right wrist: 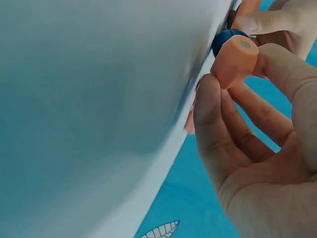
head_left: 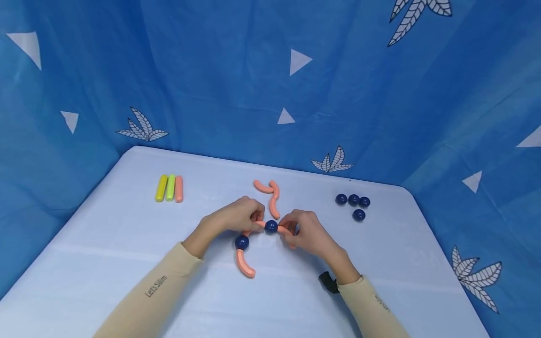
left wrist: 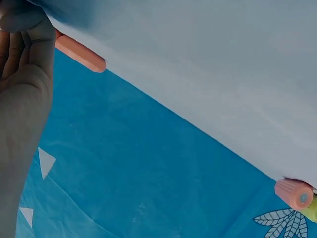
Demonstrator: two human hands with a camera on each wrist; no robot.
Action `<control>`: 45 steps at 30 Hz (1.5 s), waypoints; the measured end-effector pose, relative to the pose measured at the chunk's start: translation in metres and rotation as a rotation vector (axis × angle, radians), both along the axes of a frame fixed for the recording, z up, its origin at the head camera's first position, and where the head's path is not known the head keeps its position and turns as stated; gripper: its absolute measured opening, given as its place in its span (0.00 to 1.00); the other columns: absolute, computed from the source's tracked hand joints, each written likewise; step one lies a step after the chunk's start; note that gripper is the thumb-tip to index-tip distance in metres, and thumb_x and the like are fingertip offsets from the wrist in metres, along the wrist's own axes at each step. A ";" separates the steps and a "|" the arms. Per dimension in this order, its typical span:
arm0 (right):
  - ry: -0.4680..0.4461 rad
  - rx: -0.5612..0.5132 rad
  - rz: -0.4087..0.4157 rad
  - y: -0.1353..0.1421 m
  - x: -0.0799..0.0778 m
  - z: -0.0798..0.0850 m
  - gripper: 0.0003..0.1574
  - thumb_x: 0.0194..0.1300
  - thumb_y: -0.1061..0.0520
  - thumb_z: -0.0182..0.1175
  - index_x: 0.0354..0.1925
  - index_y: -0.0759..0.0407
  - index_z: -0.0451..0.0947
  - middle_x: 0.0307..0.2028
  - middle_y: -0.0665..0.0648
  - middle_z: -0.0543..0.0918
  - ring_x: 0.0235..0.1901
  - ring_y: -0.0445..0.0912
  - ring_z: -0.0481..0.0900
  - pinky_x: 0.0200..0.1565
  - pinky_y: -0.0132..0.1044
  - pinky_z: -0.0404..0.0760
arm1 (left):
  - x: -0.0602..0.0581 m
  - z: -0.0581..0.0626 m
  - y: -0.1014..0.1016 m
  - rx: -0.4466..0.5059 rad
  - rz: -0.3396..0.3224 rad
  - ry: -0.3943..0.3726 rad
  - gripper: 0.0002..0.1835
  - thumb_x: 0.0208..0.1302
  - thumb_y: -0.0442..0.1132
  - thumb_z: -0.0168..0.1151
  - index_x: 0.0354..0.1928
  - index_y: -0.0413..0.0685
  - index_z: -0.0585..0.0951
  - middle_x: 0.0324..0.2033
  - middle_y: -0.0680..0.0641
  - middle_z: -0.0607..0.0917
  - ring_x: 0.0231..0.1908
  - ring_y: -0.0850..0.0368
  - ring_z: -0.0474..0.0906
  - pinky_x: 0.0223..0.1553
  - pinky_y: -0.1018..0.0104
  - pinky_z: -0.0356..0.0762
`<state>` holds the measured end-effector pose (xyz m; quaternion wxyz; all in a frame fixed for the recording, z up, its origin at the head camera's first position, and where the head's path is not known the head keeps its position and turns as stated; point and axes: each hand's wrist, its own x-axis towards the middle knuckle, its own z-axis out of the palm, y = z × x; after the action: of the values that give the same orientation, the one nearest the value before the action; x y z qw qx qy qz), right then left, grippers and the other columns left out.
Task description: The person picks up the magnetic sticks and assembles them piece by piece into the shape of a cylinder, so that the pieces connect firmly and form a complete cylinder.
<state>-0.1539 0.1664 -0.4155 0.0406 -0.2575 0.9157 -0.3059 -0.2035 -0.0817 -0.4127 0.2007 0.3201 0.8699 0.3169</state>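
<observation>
In the head view, a chain of curved orange magnetic rods and dark blue balls lies in mid-table. My left hand pinches a curved orange rod between a left ball and a middle ball. From the left ball another curved orange rod runs toward me. On the other side of the middle ball, my right hand holds a curved orange rod between thumb and finger, one end against that ball. A metal dot shows in its free end in the right wrist view.
Several loose curved orange rods lie just beyond the hands. Several dark blue balls sit at the back right. A yellow rod, a lime rod and an orange straight rod lie back left. Behind the white table hangs a blue curtain.
</observation>
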 end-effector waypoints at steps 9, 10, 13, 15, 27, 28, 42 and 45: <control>-0.059 -0.035 0.082 -0.007 0.004 0.001 0.04 0.68 0.57 0.73 0.41 0.53 0.89 0.31 0.44 0.85 0.32 0.37 0.81 0.36 0.32 0.83 | 0.008 0.004 0.005 -0.001 -0.047 0.007 0.15 0.56 0.43 0.83 0.40 0.54 0.84 0.30 0.53 0.82 0.28 0.60 0.74 0.33 0.66 0.72; -0.063 -0.032 0.082 -0.006 0.003 0.002 0.04 0.69 0.57 0.72 0.42 0.54 0.90 0.32 0.44 0.86 0.33 0.37 0.82 0.37 0.32 0.83 | 0.010 0.004 0.007 0.004 -0.057 0.025 0.16 0.56 0.45 0.83 0.42 0.54 0.85 0.32 0.53 0.82 0.30 0.59 0.75 0.35 0.65 0.73; -0.043 0.000 0.022 0.005 -0.001 0.010 0.06 0.71 0.55 0.71 0.44 0.55 0.90 0.33 0.46 0.88 0.34 0.38 0.84 0.39 0.34 0.84 | 0.014 0.003 0.015 0.000 -0.096 0.118 0.16 0.60 0.48 0.81 0.46 0.55 0.85 0.39 0.55 0.82 0.37 0.59 0.76 0.40 0.64 0.74; 0.003 0.044 -0.080 0.019 -0.005 0.018 0.08 0.70 0.56 0.71 0.45 0.58 0.89 0.35 0.50 0.89 0.36 0.41 0.85 0.40 0.38 0.86 | 0.016 0.002 0.019 -0.009 -0.115 0.182 0.12 0.63 0.48 0.78 0.43 0.56 0.85 0.40 0.54 0.81 0.39 0.59 0.75 0.43 0.64 0.74; 0.037 0.330 -0.687 0.111 -0.020 0.033 0.21 0.65 0.70 0.65 0.56 0.74 0.82 0.56 0.79 0.79 0.60 0.74 0.75 0.59 0.65 0.77 | 0.006 0.006 0.009 -0.066 -0.046 0.155 0.10 0.64 0.41 0.77 0.29 0.58 0.82 0.25 0.57 0.78 0.29 0.62 0.72 0.34 0.68 0.71; 0.013 0.342 -0.681 0.114 -0.021 0.033 0.20 0.66 0.70 0.63 0.56 0.75 0.82 0.57 0.80 0.79 0.61 0.75 0.74 0.59 0.65 0.77 | 0.005 0.007 0.007 -0.070 -0.036 0.149 0.11 0.64 0.40 0.77 0.29 0.57 0.82 0.24 0.57 0.78 0.28 0.62 0.72 0.33 0.67 0.71; -0.207 0.203 -0.347 0.069 -0.014 0.034 0.14 0.63 0.60 0.75 0.47 0.62 0.87 0.40 0.57 0.87 0.40 0.49 0.81 0.43 0.44 0.83 | -0.004 0.005 -0.010 -0.087 0.035 0.147 0.11 0.63 0.39 0.74 0.26 0.56 0.81 0.21 0.56 0.76 0.26 0.61 0.71 0.31 0.67 0.68; -0.214 0.170 -0.257 0.049 -0.008 0.030 0.13 0.62 0.60 0.77 0.45 0.58 0.87 0.38 0.53 0.87 0.40 0.46 0.81 0.42 0.41 0.82 | -0.004 0.002 -0.011 -0.081 0.035 0.152 0.11 0.62 0.39 0.73 0.25 0.56 0.80 0.20 0.57 0.75 0.24 0.62 0.69 0.30 0.68 0.67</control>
<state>-0.1616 0.2153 -0.3858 0.1199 -0.1000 0.9541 -0.2557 -0.2074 -0.0923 -0.4109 0.1413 0.3195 0.9003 0.2596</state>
